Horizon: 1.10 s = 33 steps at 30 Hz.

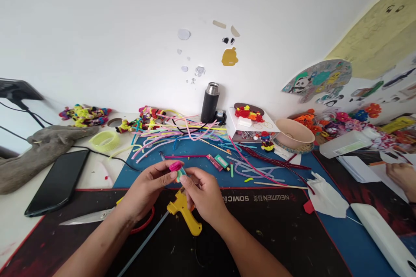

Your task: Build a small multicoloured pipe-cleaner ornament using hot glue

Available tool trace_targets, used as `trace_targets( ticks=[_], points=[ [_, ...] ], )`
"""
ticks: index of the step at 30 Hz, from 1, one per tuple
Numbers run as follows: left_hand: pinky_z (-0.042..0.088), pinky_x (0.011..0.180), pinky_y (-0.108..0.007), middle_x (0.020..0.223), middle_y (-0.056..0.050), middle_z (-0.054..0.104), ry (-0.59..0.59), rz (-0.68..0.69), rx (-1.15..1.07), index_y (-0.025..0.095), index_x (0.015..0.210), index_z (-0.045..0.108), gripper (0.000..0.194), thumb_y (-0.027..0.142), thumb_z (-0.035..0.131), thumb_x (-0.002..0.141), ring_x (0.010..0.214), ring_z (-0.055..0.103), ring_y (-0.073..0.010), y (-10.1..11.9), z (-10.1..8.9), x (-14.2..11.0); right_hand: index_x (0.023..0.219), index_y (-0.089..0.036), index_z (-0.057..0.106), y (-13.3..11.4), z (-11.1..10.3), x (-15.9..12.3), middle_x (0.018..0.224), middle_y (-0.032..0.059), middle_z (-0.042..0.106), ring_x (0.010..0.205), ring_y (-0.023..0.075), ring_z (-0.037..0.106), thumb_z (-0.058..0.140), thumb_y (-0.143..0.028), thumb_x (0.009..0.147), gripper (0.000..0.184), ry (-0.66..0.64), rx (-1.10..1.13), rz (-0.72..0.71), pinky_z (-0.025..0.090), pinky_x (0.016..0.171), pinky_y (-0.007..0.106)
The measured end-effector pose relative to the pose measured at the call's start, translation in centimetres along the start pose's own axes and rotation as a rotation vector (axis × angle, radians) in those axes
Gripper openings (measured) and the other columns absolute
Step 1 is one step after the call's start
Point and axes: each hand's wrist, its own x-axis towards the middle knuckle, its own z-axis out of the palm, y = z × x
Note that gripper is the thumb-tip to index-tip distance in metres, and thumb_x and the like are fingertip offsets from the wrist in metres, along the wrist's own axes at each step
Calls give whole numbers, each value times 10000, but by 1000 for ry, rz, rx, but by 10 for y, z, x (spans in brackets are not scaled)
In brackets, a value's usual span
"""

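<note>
My left hand (147, 188) and my right hand (203, 192) meet over the desk and pinch together a small craft piece (177, 169): a pink fuzzy coil on a light green stem. Both hands' fingers are closed on it. Just below them a yellow glue gun (186, 214) lies on the black desk mat (260, 233). A pair of scissors (87, 216) lies left of my left wrist, and a red loop (146, 224) shows under that wrist.
A heap of coloured pipe cleaners (182, 136) covers the blue cutting mat (208, 164). A black phone (58, 181), a grey cloth (39, 151), a black flask (210, 101), a pink bowl (294, 133) and a white box (250, 127) stand around. Another person's hand (403, 177) rests at the right edge.
</note>
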Motion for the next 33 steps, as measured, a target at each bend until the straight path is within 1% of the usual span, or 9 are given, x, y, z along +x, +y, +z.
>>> trace_targets(
  ticks=[2,6,9,13,18,25,28,31,33],
  points=[
    [549,864,-317,973,-88,843,13,28,7,222,974,911,414,430,1061,648,934,707,-253,1,-2,1,1166,-168,750,0,1,0,539,-70,554,420,121,519,693,-670,992,534,-7,11,3,418,453,232],
    [554,963,-315,1043,-122,847,41,70,-70,180,1063,907,427,388,1023,708,1047,723,-277,4,-8,4,1119,-165,749,-1,1,1,522,-71,537,414,116,505,670,-708,997,563,18,38,-12,398,447,230],
    [591,873,-307,963,-118,820,39,87,-192,149,1147,887,425,340,973,777,943,720,-252,7,-11,6,1087,-171,746,-1,0,2,515,-68,530,413,118,507,667,-748,985,590,43,56,-17,385,447,232],
    [596,731,-274,928,-99,779,-30,38,-321,150,1222,861,443,281,944,807,823,684,-204,11,-12,6,1063,-174,742,0,-1,3,519,-61,534,411,121,520,670,-776,968,614,68,74,-14,364,440,233],
    [577,691,-258,906,-82,746,-127,-54,-310,174,1345,810,511,273,903,852,737,650,-167,9,-11,3,1078,-175,735,0,-2,4,512,-70,531,403,119,521,668,-746,979,583,82,84,-29,371,445,232],
    [567,692,-257,883,-102,776,-199,-180,-288,163,1281,855,516,299,974,798,712,657,-161,4,-8,2,1176,-164,703,0,-4,4,542,-78,573,409,114,523,710,-671,973,546,41,137,-15,388,441,226],
    [549,645,-240,872,-98,779,-214,-219,-292,170,1279,860,547,303,999,768,672,646,-146,2,-6,0,1185,-179,698,-1,-4,4,655,-51,653,413,102,531,733,-649,957,523,-2,177,9,392,416,222],
    [532,607,-229,850,-89,769,-234,-275,-299,170,1219,875,483,280,992,764,631,620,-131,0,-4,-1,1164,-191,717,-4,-2,4,785,-21,705,420,82,521,755,-641,937,505,-22,203,33,395,388,220],
    [519,581,-220,822,-83,758,-248,-304,-302,161,1161,882,409,258,976,774,604,605,-122,-2,-3,-1,1119,-190,725,-5,-2,4,785,-22,699,419,76,508,772,-646,921,499,-23,213,37,395,380,217]
  ],
)
